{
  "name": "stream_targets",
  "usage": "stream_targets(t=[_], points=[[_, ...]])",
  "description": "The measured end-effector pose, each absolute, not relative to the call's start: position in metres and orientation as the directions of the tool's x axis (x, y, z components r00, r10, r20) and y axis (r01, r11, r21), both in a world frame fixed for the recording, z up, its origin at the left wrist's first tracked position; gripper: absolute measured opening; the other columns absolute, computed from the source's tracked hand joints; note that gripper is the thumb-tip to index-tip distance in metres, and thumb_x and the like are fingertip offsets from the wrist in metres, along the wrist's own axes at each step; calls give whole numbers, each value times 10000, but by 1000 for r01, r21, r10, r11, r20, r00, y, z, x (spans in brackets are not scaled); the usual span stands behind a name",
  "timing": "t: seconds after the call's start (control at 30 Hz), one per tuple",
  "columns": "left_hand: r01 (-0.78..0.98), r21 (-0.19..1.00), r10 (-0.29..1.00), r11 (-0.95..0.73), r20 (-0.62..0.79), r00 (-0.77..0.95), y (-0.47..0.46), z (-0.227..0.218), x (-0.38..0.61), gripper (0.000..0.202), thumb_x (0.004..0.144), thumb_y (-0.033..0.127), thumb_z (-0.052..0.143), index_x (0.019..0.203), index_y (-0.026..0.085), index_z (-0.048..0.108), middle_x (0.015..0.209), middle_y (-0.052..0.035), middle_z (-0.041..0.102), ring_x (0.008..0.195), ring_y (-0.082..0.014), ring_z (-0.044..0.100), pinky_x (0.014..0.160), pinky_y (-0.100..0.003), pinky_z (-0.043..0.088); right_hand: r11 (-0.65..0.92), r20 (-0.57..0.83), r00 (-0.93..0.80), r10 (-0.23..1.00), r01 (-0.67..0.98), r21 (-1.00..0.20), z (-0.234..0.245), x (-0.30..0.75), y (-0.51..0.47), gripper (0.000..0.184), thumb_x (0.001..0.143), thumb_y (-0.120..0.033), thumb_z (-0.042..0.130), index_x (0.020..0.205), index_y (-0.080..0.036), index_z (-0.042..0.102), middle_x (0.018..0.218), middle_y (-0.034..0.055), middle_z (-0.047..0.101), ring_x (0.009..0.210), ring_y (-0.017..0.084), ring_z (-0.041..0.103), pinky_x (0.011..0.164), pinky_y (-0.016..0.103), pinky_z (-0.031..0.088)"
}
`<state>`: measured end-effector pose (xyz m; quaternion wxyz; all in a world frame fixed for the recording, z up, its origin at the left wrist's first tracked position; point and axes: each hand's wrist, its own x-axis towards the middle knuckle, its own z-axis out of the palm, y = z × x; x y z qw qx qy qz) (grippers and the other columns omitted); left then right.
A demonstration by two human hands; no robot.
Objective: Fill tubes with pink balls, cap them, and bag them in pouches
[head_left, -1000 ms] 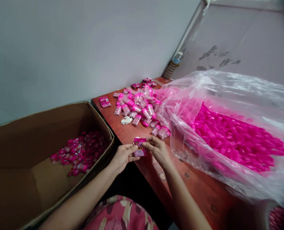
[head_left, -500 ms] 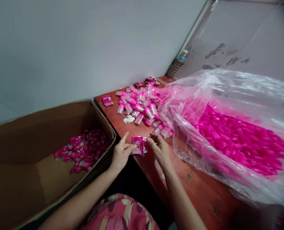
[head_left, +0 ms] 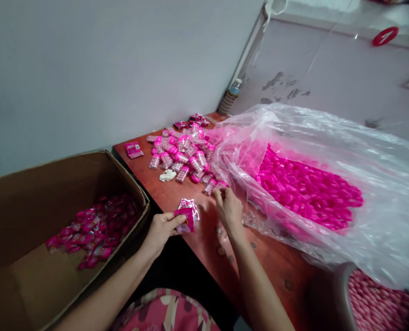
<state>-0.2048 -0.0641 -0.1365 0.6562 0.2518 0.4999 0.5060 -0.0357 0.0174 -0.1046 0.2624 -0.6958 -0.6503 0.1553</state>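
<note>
My left hand (head_left: 163, 232) pinches a flat pink printed pouch (head_left: 184, 220) between thumb and fingers, over the table's near edge. A white-and-pink patterned part (head_left: 190, 208) shows behind it; whether this is the same pouch or another piece I cannot tell. At the near end of a pile of small clear bottles with pink caps (head_left: 182, 156), my right hand (head_left: 229, 209) has its fingers closed on a small pink-capped bottle (head_left: 221, 184), partly hidden by them. White crumpled material (head_left: 167, 175) lies beside the pile.
On my left, an open cardboard box (head_left: 122, 177) contains many filled pink packets (head_left: 90, 230). A clear plastic bag (head_left: 294, 119) of pink caps (head_left: 304, 188) covers the table's right. A bucket of pink pellets (head_left: 380, 299) stands near right. Folded pink packets (head_left: 133, 150) lie far left.
My right hand has left the pouch and moved to the near bottles. My left hand has drawn the pouch slightly nearer and tilted it. The view has turned right, bringing the bucket into sight.
</note>
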Motion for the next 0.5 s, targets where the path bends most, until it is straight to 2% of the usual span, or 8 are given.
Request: stream_targets(t=[0.07, 0.1, 0.17, 0.27, 0.37, 0.43, 0.5], points=[[-426, 830, 911, 361, -411, -28, -65, -135, -203, 257, 599, 318, 715, 664, 75, 664, 619, -77, 653, 570, -174, 623, 581, -285, 518, -145, 137, 206, 969, 922, -358, -102, -28, 33, 503, 781, -549, 407, 971, -108, 556, 873, 196, 631, 824, 302, 597, 685, 377, 407], [-432, 826, 908, 361, -416, -37, -66, -134, -203, 251, 595, 311, 719, 648, 72, 659, 605, -74, 649, 556, -171, 620, 573, -283, 518, -190, 110, 231, 967, 935, -299, -102, -25, 41, 551, 766, -574, 410, 974, -86, 558, 873, 227, 626, 833, 323, 596, 686, 389, 407], [-460, 809, 896, 366, -440, -61, -66, -133, -202, 237, 584, 291, 730, 618, 72, 644, 582, -65, 640, 532, -160, 612, 553, -274, 518, -238, 50, 262, 964, 930, -281, -104, -22, 53, 598, 720, -607, 451, 948, -69, 578, 859, 258, 621, 846, 352, 591, 688, 409, 407], [-563, 739, 862, 369, -499, -91, -65, -133, -204, 213, 584, 255, 736, 618, 78, 623, 602, -57, 642, 525, -140, 603, 521, -251, 520, -239, -6, 261, 965, 872, -428, -109, -16, 64, 519, 650, -575, 551, 838, -95, 620, 823, 239, 631, 862, 368, 581, 697, 423, 403], [-695, 621, 816, 363, -571, -84, -61, -132, -206, 170, 619, 211, 717, 685, 89, 618, 648, -54, 648, 526, -125, 599, 489, -233, 520, -199, -48, 209, 977, 805, -559, -114, -7, 62, 376, 630, -502, 595, 676, -129, 621, 673, 149, 639, 769, 322, 607, 663, 384, 419], [-780, 527, 791, 337, -608, -69, -57, -130, -206, 140, 645, 179, 697, 722, 103, 610, 668, -44, 648, 536, -121, 601, 496, -241, 530, -172, -75, 161, 984, 763, -623, -115, -3, 52, 371, 676, -505, 544, 677, -140, 606, 606, 89, 627, 654, 255, 618, 598, 335, 439], [-844, 442, 774, 305, -631, -51, -54, -129, -202, 117, 671, 170, 677, 741, 118, 599, 678, -33, 646, 559, -124, 609, 522, -259, 543, -146, -107, 100, 989, 654, -742, -116, -4, 33, 387, 723, -521, 484, 755, -150, 588, 610, 47, 622, 554, 188, 600, 524, 286, 445]])
